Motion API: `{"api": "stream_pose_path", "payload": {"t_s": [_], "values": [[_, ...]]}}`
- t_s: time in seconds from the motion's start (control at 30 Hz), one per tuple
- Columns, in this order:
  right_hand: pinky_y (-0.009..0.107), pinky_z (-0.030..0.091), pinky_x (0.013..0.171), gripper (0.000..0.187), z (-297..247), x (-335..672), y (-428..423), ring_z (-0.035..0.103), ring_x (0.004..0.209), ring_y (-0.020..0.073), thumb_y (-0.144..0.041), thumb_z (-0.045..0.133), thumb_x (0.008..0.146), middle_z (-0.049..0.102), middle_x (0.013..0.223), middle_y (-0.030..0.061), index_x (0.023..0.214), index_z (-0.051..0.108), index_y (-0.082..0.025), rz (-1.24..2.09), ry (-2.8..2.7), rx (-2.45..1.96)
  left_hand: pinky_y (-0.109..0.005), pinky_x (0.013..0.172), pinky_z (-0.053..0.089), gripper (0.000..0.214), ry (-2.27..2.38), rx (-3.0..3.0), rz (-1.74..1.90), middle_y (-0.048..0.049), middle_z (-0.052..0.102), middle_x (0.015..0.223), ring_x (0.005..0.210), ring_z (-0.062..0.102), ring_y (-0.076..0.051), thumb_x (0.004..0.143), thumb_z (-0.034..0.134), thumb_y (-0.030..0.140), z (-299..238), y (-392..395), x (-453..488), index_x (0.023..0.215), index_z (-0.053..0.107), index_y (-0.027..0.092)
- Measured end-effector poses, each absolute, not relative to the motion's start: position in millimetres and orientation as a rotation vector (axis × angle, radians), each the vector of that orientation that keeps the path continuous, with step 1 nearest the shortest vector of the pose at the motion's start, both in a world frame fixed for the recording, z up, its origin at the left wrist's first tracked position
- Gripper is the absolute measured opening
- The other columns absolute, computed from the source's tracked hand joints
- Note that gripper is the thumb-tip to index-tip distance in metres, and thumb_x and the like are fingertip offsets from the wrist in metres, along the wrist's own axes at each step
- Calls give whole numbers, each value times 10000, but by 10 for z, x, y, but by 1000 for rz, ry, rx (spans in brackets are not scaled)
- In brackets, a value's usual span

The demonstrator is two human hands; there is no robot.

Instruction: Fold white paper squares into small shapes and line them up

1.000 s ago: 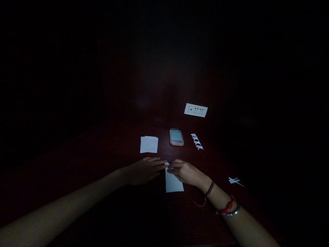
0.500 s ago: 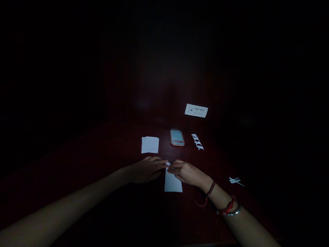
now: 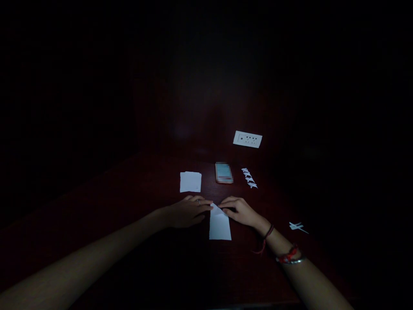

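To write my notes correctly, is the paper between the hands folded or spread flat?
Partly folded: the paper has a slanted flap at its far end, by the right hand; the near part lies flat.

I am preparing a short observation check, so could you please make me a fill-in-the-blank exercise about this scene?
1. The hand that wears a ring and has its fingertips at the far end of the sheet of paper is the person's ____ hand.
2. The phone lies ____ the paper stack and the row of folded pieces.
3. The red bracelet circles the person's ____ forearm.

Missing words: left; between; right.
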State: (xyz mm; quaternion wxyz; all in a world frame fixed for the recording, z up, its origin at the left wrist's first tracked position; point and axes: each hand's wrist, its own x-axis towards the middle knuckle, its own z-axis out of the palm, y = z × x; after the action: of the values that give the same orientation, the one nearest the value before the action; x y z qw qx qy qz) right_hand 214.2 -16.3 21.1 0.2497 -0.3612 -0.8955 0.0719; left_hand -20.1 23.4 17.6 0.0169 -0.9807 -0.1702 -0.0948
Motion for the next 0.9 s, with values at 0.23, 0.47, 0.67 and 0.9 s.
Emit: {"api": "stream_pose_path", "payload": {"t_s": [0.23,0.47,0.67,0.9], "values": [[261,382,814,264,228,2128,-175,492,892,131,-124,437,770,560,936,55,987,585,-153,101,-2573,-1007,-368,871,276,387,-539,-3057,-306,-33,337,1279,1116,324,-239,845,364,268,175,238,-189,1229,315,245],[241,385,798,238,287,2141,-180,507,847,127,-126,458,750,558,908,52,929,614,-141,175,-2606,-1037,-370,875,274,383,-572,-3085,-251,-30,323,1286,1123,309,-239,844,366,263,203,243,-201,1224,316,247],[220,392,762,212,312,2144,-209,520,796,117,-124,448,753,574,857,37,866,625,-150,242,-2568,-1066,-366,877,267,380,-579,-3064,-278,-21,342,1271,1107,321,-232,835,371,231,194,246,-189,1213,333,254],[228,384,754,310,250,2087,-165,489,826,123,-143,423,778,530,886,41,1064,535,-181,203,-2511,-1102,-377,870,270,445,-592,-3056,-239,-30,317,1277,1113,308,-237,788,398,147,225,220,-160,1213,323,258]]}}
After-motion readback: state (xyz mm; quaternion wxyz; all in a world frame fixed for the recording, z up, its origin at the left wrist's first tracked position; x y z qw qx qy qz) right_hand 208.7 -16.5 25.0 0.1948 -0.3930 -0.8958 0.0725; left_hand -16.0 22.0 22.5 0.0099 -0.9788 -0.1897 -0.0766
